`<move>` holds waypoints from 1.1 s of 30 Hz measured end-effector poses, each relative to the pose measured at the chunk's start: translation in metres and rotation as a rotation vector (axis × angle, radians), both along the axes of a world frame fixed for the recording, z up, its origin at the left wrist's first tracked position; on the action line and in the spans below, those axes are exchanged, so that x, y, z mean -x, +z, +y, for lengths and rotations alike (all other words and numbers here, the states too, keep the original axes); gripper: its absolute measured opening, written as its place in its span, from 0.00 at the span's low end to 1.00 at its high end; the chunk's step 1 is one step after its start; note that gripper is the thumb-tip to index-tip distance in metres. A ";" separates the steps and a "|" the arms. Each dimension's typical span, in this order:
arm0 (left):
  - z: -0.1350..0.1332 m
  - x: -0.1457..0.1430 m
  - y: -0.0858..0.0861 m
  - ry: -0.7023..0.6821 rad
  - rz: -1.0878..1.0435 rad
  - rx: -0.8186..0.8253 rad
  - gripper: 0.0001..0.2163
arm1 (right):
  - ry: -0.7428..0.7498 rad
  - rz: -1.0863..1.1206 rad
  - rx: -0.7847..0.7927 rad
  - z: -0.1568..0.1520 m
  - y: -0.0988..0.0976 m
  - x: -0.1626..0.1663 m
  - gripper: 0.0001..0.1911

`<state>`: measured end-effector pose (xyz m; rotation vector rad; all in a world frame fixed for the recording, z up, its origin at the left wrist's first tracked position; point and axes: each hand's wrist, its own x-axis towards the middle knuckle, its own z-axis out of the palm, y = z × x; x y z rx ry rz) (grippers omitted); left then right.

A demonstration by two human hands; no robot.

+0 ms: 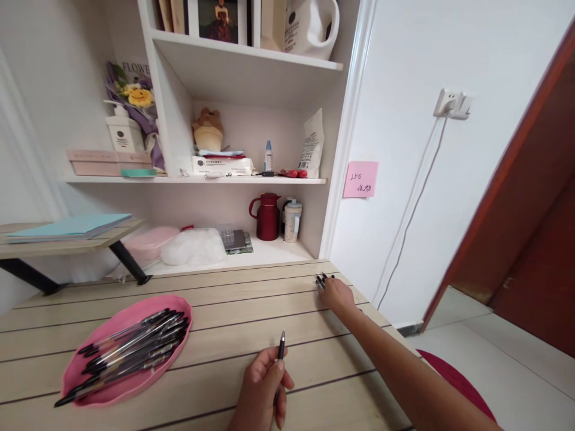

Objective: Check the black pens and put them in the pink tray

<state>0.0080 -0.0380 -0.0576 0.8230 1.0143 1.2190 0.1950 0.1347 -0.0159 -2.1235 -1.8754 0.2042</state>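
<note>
My left hand (265,383) is at the near middle of the table, thumb and fingers pinching a slim black pen (281,346) with a silvery end, which points up and away from me. My right hand (338,293) is stretched to the far right of the pale wooden tabletop with dark seams (233,320). Its fingers curl down at a small bunch of black-ended pens (320,281); the back of the hand hides them, so I can't tell whether they grip or only touch.

Well to the left I have an oval pink tray with a wavy rim (126,312), heaped with clear-barrelled, black-capped pens (135,347); one pokes out over the near rim. Behind the tray, a black metal bracket (129,262) stands on the tabletop, propping a low wooden ledge (101,240) that carries a light-blue folder (69,226).

A white shelf unit (251,179) closes off the far edge. On its lowest level I see a cloudy white plastic bag (193,246), a dark red jug (268,216) and a pale speckled tumbler (291,221). To the right, a pink paper note (360,179) is on the wall, and a white cord (411,206) hangs beyond my right forearm.
</note>
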 end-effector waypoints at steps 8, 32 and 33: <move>0.005 0.002 0.001 0.006 -0.033 0.027 0.19 | 0.317 0.664 0.228 -0.075 0.004 0.054 0.18; -0.003 0.002 0.009 0.019 -0.030 -0.020 0.13 | 0.380 1.588 0.240 -0.119 -0.021 0.090 0.19; -0.004 0.002 0.010 0.027 -0.026 -0.022 0.12 | 0.372 1.598 0.259 -0.119 -0.022 0.090 0.20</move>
